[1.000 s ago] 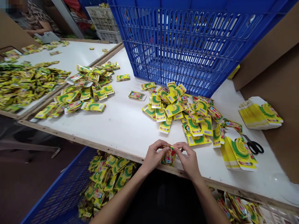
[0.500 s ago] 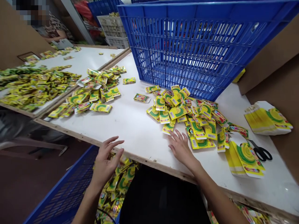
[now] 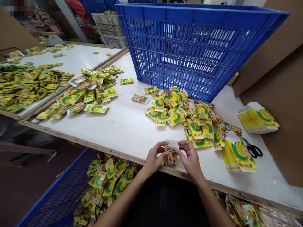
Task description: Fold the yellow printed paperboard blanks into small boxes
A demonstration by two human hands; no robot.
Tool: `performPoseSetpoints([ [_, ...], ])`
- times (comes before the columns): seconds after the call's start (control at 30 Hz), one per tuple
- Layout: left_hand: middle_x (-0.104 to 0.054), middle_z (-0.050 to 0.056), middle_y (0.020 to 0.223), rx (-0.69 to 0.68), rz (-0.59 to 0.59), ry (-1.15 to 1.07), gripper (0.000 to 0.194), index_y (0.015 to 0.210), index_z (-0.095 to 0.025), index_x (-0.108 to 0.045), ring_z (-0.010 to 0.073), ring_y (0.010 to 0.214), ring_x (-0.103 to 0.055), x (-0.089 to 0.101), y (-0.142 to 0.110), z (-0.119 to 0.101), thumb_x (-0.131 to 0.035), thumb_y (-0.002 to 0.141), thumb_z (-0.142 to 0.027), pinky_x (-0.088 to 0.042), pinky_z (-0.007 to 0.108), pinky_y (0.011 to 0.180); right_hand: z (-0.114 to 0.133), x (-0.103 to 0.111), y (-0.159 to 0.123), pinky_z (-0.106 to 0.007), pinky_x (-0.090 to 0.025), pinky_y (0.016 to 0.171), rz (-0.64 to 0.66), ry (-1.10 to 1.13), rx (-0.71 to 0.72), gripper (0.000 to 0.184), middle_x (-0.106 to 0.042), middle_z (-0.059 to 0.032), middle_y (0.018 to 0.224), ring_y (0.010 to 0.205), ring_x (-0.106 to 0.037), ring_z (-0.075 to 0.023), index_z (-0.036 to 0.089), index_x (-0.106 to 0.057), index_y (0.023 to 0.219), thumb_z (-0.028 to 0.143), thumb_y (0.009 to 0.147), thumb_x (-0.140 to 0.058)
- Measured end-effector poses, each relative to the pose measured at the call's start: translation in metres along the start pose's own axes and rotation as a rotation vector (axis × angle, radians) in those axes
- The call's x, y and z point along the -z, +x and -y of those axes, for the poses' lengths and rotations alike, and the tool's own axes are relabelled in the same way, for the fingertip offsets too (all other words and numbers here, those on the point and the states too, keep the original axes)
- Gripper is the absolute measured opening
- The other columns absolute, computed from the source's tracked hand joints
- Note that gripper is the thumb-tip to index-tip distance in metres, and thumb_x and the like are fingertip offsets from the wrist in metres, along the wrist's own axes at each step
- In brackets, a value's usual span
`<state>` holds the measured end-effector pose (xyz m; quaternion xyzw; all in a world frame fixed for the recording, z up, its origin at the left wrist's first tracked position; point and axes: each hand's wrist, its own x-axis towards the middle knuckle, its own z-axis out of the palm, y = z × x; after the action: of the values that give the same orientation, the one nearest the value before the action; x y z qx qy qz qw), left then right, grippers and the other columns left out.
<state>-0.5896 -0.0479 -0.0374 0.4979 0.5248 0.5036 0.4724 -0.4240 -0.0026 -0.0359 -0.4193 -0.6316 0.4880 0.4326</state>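
Observation:
A small yellow-and-green box [image 3: 170,157] stands between my hands near the table's front edge, its white flap raised at the top. My left hand [image 3: 155,157] grips its left side with thumb and fingers. On the other side, my right hand [image 3: 189,156] closes its thumb and fingers on the box's right edge by the flap. Just beyond my hands lies a loose heap of similar small boxes [image 3: 176,115], several with white end flaps showing. A single box [image 3: 139,98] with its flap out lies left of that heap.
A large blue crate [image 3: 189,47] stands behind the heap. Flat carton stacks [image 3: 239,154] and black scissors [image 3: 253,149] lie at right. More boxes [image 3: 90,91] and a pile of packets [image 3: 30,85] are at left. A blue crate [image 3: 54,192] of boxes sits below the table edge. Someone sits far left.
My right hand has drawn back from the heap with a box from its near edge. My left hand has moved right to meet it, and both now hold the box.

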Motion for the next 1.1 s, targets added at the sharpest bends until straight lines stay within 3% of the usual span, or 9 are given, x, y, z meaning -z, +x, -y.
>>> performPoseSetpoints([
  [0.07, -0.063, 0.006, 0.108, 0.011, -0.005, -0.028, 0.03, 0.115, -0.021, -0.055, 0.0169, 0.084, -0.066, 0.002, -0.001, -0.001, -0.061, 0.086, -0.026, -0.055, 0.032, 0.078, -0.008, -0.001, -0.007, -0.034, -0.053, 0.082, -0.036, 0.063, -0.063, 0.022, -0.067, -0.0054, 0.103, 0.093, -0.064, -0.0197, 0.023, -0.059, 0.105, 0.029, 0.085, -0.063],
  [0.17, -0.066, 0.006, 0.101, 0.007, 0.043, 0.027, 0.028, 0.113, -0.019, -0.061, 0.0183, 0.084, -0.065, 0.004, 0.003, -0.005, -0.06, 0.086, -0.027, -0.054, 0.032, 0.078, -0.011, 0.001, -0.011, -0.034, -0.052, 0.081, 0.052, 0.019, -0.104, 0.017, -0.069, -0.005, 0.097, 0.09, -0.064, -0.0204, 0.021, -0.064, 0.1, 0.032, 0.087, -0.061],
  [0.3, -0.068, 0.008, 0.096, -0.052, 0.106, 0.156, 0.019, 0.101, -0.017, -0.069, 0.0213, 0.09, -0.064, 0.0, 0.011, -0.007, -0.057, 0.088, -0.025, -0.051, 0.035, 0.084, -0.008, 0.005, -0.005, -0.034, -0.05, 0.08, 0.112, -0.071, -0.013, 0.019, -0.069, -0.0053, 0.09, 0.089, -0.063, -0.021, 0.02, -0.069, 0.088, 0.032, 0.09, -0.055],
  [0.37, -0.067, 0.009, 0.101, -0.087, 0.084, 0.157, 0.017, 0.099, -0.018, -0.069, 0.023, 0.099, -0.062, -0.002, 0.013, -0.006, -0.058, 0.087, -0.024, -0.049, 0.036, 0.09, -0.01, 0.003, -0.003, -0.034, -0.05, 0.08, 0.054, -0.075, 0.017, 0.018, -0.068, -0.0054, 0.091, 0.089, -0.063, -0.0204, 0.02, -0.069, 0.089, 0.031, 0.09, -0.055],
  [0.5, -0.065, 0.007, 0.107, -0.084, 0.025, -0.041, 0.024, 0.112, -0.021, -0.056, 0.0211, 0.099, -0.064, -0.007, 0.011, -0.002, -0.058, 0.088, -0.023, -0.05, 0.037, 0.089, -0.016, -0.002, -0.005, -0.034, -0.053, 0.079, -0.093, 0.007, -0.021, 0.025, -0.069, -0.005, 0.095, 0.087, -0.065, -0.0191, 0.022, -0.061, 0.112, 0.03, 0.089, -0.058],
  [0.57, -0.065, 0.006, 0.106, -0.08, 0.006, -0.084, 0.027, 0.114, -0.021, -0.051, 0.0199, 0.099, -0.064, -0.009, 0.009, -0.002, -0.058, 0.088, -0.022, -0.05, 0.036, 0.089, -0.017, -0.003, -0.007, -0.036, -0.052, 0.084, -0.057, -0.025, 0.017, 0.021, -0.07, -0.0058, 0.098, 0.092, -0.065, -0.0206, 0.023, -0.065, 0.108, 0.03, 0.089, -0.057],
  [0.73, -0.066, 0.007, 0.099, -0.061, -0.056, 0.018, 0.015, 0.1, -0.018, -0.059, 0.0194, 0.095, -0.063, -0.014, 0.008, -0.008, -0.06, 0.087, -0.026, -0.049, 0.033, 0.088, -0.007, 0.0, -0.007, -0.036, -0.05, 0.085, -0.012, -0.115, 0.099, 0.014, -0.071, -0.0059, 0.098, 0.095, -0.065, -0.0214, 0.023, -0.07, 0.096, 0.029, 0.088, -0.061],
  [0.9, -0.067, 0.006, 0.097, -0.023, -0.087, -0.008, 0.02, 0.102, -0.018, -0.059, 0.0177, 0.09, -0.063, -0.018, 0.01, -0.013, -0.062, 0.084, -0.023, -0.049, 0.03, 0.082, -0.003, -0.003, -0.006, -0.031, -0.05, 0.074, -0.051, -0.16, 0.037, 0.015, -0.07, -0.0046, 0.09, 0.081, -0.061, -0.0185, 0.021, -0.069, 0.094, 0.03, 0.086, -0.061],
  [1.1, -0.067, 0.004, 0.08, 0.045, -0.123, 0.063, 0.01, 0.084, -0.015, -0.067, 0.0153, 0.072, -0.058, -0.02, 0.018, -0.014, -0.063, 0.081, -0.023, -0.047, 0.026, 0.069, 0.001, -0.001, 0.001, -0.029, -0.048, 0.069, -0.091, -0.129, -0.053, 0.016, -0.067, -0.0026, 0.079, 0.072, -0.058, -0.0165, 0.019, -0.066, 0.084, 0.034, 0.084, -0.061],
])
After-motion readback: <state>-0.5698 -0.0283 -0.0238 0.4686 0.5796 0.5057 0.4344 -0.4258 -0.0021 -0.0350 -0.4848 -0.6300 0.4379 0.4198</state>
